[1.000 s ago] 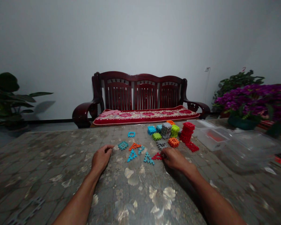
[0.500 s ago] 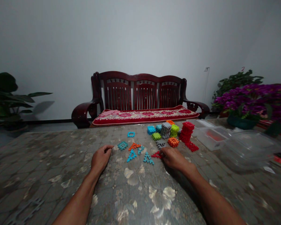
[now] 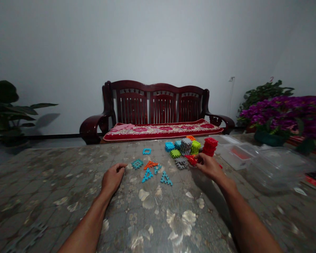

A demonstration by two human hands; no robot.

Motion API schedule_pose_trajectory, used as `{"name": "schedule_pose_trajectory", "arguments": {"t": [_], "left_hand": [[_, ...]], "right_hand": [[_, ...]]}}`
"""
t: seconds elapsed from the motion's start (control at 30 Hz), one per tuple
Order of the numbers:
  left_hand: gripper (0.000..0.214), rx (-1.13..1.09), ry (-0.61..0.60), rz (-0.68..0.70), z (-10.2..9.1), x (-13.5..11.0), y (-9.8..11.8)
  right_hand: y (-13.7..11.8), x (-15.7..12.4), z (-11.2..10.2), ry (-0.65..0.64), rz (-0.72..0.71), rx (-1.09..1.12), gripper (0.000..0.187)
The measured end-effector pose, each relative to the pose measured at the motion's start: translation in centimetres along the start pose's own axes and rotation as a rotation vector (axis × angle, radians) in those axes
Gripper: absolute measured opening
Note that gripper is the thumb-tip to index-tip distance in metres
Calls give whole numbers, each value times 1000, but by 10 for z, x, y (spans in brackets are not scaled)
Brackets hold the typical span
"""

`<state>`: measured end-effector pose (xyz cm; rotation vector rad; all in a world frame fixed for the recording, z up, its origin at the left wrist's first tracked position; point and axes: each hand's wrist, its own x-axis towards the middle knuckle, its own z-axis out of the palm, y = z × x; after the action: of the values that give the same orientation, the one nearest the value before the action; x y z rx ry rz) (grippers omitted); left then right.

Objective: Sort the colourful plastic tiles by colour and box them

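My right hand is closed on a red triangle piece and holds it beside the red stack of interlocking tiles. My left hand rests on the table with its fingers curled and nothing visible in them. Between my hands lie flat pieces: blue triangles, an orange piece and a teal square. Behind them stand small stacks in blue, green, grey and lime.
Clear plastic boxes and a clear lid sit on the right of the patterned table. A dark wooden bench stands behind. Purple flowers are at right, a leafy plant at left.
My right hand picked the red triangle off the table and moved it back and right toward the red stack. My left hand stayed put.
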<state>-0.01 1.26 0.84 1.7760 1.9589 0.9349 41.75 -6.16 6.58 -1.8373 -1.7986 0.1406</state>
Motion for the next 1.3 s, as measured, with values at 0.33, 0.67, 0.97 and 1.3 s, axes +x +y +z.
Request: {"name": "schedule_pose_trajectory", "arguments": {"t": [0.33, 0.67, 0.97, 1.3], "left_hand": [[30, -11, 1, 12, 1, 1, -3], [31, -1, 3, 22, 1, 1, -3], [31, 12, -18, 7, -2, 0, 1], [29, 14, -4, -7, 0, -2, 2]], "right_hand": [[93, -5, -24, 67, 398, -244, 24], [115, -10, -25, 65, 413, -278, 30], [120, -11, -25, 78, 442, -285, 41], [78, -6, 8, 299, 44, -133, 32]]}}
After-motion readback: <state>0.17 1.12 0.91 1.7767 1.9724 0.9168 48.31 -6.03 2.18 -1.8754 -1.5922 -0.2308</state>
